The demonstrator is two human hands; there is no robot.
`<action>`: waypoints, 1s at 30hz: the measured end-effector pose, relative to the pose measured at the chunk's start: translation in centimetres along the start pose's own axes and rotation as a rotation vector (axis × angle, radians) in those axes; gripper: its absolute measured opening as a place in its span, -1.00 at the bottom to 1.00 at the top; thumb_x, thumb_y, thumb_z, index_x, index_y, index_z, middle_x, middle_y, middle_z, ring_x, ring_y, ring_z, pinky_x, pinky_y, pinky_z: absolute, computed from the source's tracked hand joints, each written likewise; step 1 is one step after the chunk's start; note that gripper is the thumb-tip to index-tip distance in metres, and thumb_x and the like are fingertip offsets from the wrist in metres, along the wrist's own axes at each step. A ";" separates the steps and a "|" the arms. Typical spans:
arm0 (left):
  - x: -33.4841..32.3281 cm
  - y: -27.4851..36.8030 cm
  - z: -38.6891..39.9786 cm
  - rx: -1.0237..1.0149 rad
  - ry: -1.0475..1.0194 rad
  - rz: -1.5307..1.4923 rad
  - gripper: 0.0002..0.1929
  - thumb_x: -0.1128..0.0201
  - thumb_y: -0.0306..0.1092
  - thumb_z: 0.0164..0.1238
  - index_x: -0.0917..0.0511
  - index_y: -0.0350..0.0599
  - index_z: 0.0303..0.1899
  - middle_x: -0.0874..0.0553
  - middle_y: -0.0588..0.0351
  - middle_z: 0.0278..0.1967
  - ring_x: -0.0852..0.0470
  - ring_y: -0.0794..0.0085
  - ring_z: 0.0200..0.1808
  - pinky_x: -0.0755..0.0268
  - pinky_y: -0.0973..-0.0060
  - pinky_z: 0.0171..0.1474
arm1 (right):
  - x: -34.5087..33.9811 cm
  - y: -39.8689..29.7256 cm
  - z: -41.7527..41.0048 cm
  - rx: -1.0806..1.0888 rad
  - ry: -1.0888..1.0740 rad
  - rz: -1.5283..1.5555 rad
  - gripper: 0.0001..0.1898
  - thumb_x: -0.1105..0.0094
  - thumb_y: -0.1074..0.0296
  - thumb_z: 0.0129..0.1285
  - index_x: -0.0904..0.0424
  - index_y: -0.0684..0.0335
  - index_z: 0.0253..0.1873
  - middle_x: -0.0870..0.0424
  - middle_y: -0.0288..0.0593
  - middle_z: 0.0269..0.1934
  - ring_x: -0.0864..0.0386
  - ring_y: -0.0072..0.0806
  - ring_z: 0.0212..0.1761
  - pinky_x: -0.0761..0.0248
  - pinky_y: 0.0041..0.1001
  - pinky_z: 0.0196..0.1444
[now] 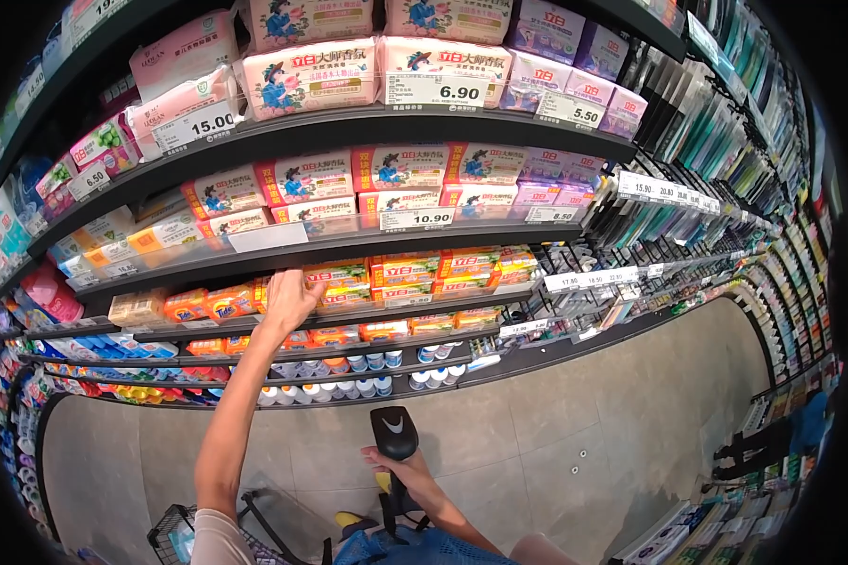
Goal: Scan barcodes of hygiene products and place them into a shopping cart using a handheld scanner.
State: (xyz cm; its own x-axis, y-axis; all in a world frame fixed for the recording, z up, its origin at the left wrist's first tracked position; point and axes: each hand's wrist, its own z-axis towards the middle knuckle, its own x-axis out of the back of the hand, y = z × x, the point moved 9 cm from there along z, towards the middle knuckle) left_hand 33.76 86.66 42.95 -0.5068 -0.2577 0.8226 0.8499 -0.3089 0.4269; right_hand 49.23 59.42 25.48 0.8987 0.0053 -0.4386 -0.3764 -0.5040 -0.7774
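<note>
My left hand (291,300) reaches onto a middle shelf, among orange and yellow packs of laundry soap (339,284). Its fingertips are partly hidden, so I cannot tell whether they grip a pack. Orange Tide soap packs (230,301) lie just left of it. Low in front of my body, my right hand (404,466) holds a black handheld barcode scanner (394,432), its head pointing towards the shelves. Higher shelves carry pink soap packs (311,78) and purple ones (548,32).
A black shelf edge with price tags (417,219) runs above my left hand. White bottles (325,390) stand on the lowest shelf. A black wire shopping cart (173,530) is at lower left. Hanging packaged goods (678,134) fill the right racks. A person in dark trousers (756,445) stands at far right.
</note>
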 end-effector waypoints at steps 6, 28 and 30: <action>0.3 -1.1 -0.9 0.081 -0.071 -0.044 -0.48 -0.32 -0.28 0.03 -0.40 -0.32 0.03 -0.56 -0.30 -0.16 -0.50 -0.12 -0.06 -0.34 0.12 0.02 | -1.0 -0.2 -0.1 -0.009 -0.034 -0.023 -0.68 -0.23 0.33 0.25 -0.52 0.36 0.03 -0.65 -0.13 -0.08 -0.62 -0.48 -0.09 -0.47 -0.53 -0.10; 5.7 -10.5 -56.4 1.136 0.438 -0.295 -0.82 -0.20 -0.31 0.16 -0.61 -0.24 -0.39 -0.61 -0.06 -0.58 -0.61 0.29 -0.57 -0.40 0.40 -0.45 | -16.0 7.0 0.4 -0.155 -0.398 -0.417 -0.77 -0.20 0.34 0.23 -0.53 0.33 -0.08 -0.65 0.00 -0.10 -0.62 -0.42 -0.17 -0.47 -0.50 -0.18; 7.8 -10.6 -60.0 1.229 0.547 -0.272 -0.83 -0.20 -0.32 0.17 -0.61 -0.23 -0.37 -0.61 -0.05 -0.58 -0.61 0.31 -0.57 -0.40 0.40 -0.46 | -18.1 9.1 -0.1 -0.212 -0.472 -0.503 -0.81 -0.19 0.40 0.23 -0.53 0.33 -0.10 -0.64 0.01 -0.11 -0.63 -0.37 -0.17 -0.50 -0.45 -0.19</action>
State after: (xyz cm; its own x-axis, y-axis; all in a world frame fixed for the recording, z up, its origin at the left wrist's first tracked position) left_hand 12.16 33.03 22.30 -0.4246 -0.7335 0.5307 0.1496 0.5213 0.8402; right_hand 29.58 54.66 26.32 0.7403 0.6294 -0.2361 0.1523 -0.4991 -0.8531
